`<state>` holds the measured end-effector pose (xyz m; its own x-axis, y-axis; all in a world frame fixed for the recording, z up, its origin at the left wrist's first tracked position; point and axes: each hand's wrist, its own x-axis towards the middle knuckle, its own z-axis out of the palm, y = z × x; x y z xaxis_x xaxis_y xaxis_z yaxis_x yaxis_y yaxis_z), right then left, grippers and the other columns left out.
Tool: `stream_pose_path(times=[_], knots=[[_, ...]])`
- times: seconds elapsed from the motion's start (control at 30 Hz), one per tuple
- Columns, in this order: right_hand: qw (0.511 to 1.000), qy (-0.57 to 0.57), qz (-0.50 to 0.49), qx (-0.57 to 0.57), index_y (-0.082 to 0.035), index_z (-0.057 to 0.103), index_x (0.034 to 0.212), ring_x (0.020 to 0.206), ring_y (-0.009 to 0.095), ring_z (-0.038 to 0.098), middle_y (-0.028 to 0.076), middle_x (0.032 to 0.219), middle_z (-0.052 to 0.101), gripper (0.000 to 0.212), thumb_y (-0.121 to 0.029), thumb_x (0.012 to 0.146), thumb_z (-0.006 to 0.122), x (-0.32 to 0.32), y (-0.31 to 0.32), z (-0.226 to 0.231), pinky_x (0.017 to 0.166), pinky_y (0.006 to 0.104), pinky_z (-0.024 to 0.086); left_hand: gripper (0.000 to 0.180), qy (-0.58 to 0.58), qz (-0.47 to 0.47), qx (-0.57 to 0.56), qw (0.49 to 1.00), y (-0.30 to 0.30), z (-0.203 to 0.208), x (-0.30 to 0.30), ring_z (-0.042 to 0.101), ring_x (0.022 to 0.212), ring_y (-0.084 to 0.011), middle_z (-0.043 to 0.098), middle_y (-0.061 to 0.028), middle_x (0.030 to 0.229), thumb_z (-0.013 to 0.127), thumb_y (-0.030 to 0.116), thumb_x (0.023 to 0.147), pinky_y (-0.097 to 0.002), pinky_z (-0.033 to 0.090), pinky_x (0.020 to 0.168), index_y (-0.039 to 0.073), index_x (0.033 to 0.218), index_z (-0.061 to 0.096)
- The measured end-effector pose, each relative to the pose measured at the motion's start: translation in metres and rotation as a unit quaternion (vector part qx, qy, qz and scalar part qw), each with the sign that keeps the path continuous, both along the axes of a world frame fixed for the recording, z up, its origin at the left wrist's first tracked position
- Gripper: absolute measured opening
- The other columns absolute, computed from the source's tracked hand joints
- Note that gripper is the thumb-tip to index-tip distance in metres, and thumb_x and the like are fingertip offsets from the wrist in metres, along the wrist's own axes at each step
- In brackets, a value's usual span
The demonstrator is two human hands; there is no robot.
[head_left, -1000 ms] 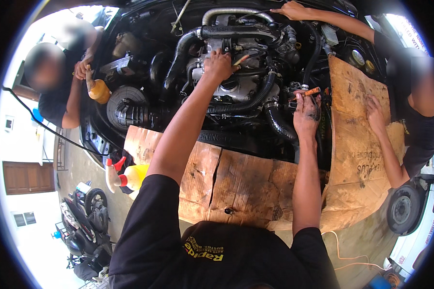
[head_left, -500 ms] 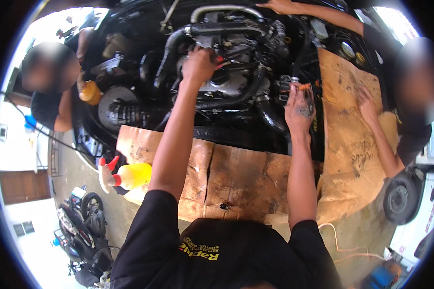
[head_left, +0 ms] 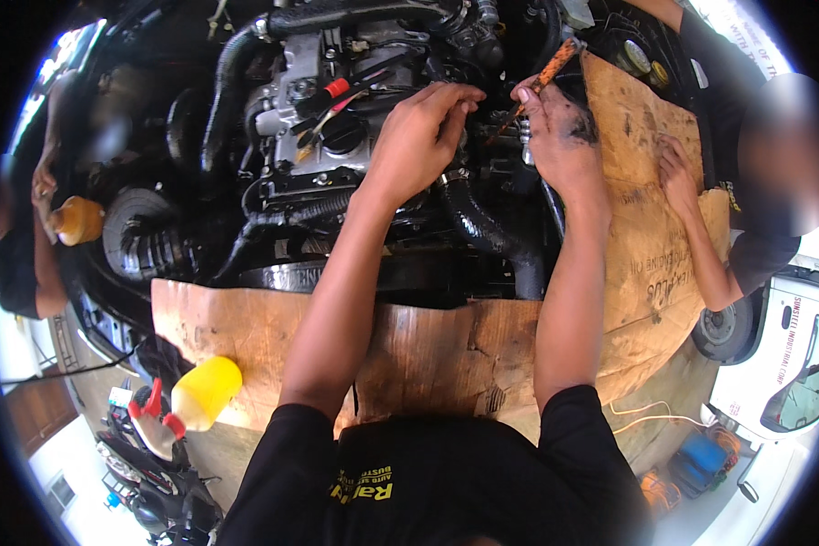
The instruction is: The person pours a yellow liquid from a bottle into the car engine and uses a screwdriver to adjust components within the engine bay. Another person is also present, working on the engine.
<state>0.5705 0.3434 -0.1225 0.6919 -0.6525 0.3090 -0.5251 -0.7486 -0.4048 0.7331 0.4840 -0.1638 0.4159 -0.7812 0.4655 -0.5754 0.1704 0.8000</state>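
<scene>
My right hand point(head_left: 564, 132) grips a thin tool point(head_left: 555, 65) with an orange, dark-stained handle. Its handle points up and away, while a narrow dark end slants down toward the engine. Dark grime marks the back of this hand. Over the right part of the engine point(head_left: 305, 68), my left hand point(head_left: 423, 136) is loosely curved, thumb apart from the fingers, with nothing visible in it. Left of it, a dark tool with a red band point(head_left: 337, 87) and a small brush point(head_left: 308, 141) with light bristles lie on the engine top.
Stained cardboard point(head_left: 428, 350) covers the front edge; another cardboard sheet point(head_left: 642, 182) lies right, with a co-worker's hand point(head_left: 678, 173) on it. A yellow spray bottle point(head_left: 205, 391) rests front left. Another person's hand point(head_left: 44, 187) is beside an amber container point(head_left: 77, 220).
My left hand has left the red-marked tool, which now lies on the engine, and moved right. My right hand has raised the orange-handled tool. The view has shifted.
</scene>
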Motion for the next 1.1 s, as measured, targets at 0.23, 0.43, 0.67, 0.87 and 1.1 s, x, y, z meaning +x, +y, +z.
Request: stream_pose_path(times=[0.23, 0.43, 0.67, 0.87, 1.1], knots=[[0.992, -0.096, -0.006, 0.081, -0.005, 0.073, 0.117, 0.092, 0.022, 0.072, 0.009, 0.104, 0.077, 0.031, -0.030, 0.120, 0.055, 0.005, 0.005, -0.007, 0.088, 0.0362, 0.057, 0.024, 0.039, -0.074, 0.003, 0.996, -0.020, -0.005, 0.002, 0.078, 0.107, -0.0408, 0.080, -0.0221, 0.116, 0.071, 0.004, 0.103, -0.0453, 0.061, 0.094, 0.000, 0.126, 0.076], [0.981, -0.142, -0.004, 0.133, -0.006, 0.073, 0.118, 0.098, 0.030, 0.075, 0.012, 0.109, 0.078, 0.023, -0.027, 0.114, 0.065, 0.002, -0.002, -0.014, 0.090, 0.0411, 0.058, 0.021, 0.019, -0.118, 0.071, 0.990, -0.065, -0.016, 0.004, 0.074, 0.101, -0.0479, 0.078, -0.0253, 0.103, 0.077, 0.011, 0.100, -0.0486, 0.060, 0.089, 0.002, 0.119, 0.080], [0.993, -0.060, 0.007, 0.097, -0.003, 0.077, 0.109, 0.092, 0.019, 0.070, 0.007, 0.101, 0.077, 0.010, -0.013, 0.106, 0.075, 0.007, -0.022, -0.034, 0.086, 0.0341, 0.055, 0.013, -0.080, -0.044, 0.137, 0.986, -0.064, -0.028, -0.002, 0.076, 0.095, -0.0466, 0.078, -0.0246, 0.092, 0.076, 0.015, 0.100, -0.0564, 0.059, 0.085, 0.006, 0.109, 0.081], [0.997, -0.073, 0.015, -0.026, -0.015, 0.079, 0.107, 0.110, 0.029, 0.067, 0.006, 0.097, 0.081, 0.015, -0.028, 0.105, 0.070, 0.002, -0.019, -0.031, 0.106, 0.0499, 0.045, 0.014, -0.147, 0.004, 0.097, 0.984, -0.067, -0.023, -0.009, 0.075, 0.095, -0.0439, 0.078, -0.0209, 0.087, 0.077, 0.018, 0.099, -0.0552, 0.054, 0.091, 0.009, 0.109, 0.079], [0.997, -0.062, -0.035, 0.031, -0.013, 0.076, 0.105, 0.107, 0.034, 0.069, 0.008, 0.097, 0.081, 0.014, -0.025, 0.106, 0.069, 0.009, -0.019, -0.032, 0.100, 0.0514, 0.049, 0.017, -0.129, -0.026, 0.127, 0.983, -0.070, -0.027, -0.009, 0.075, 0.096, -0.0419, 0.080, -0.0177, 0.090, 0.076, 0.018, 0.099, -0.0527, 0.050, 0.096, 0.013, 0.115, 0.081]])
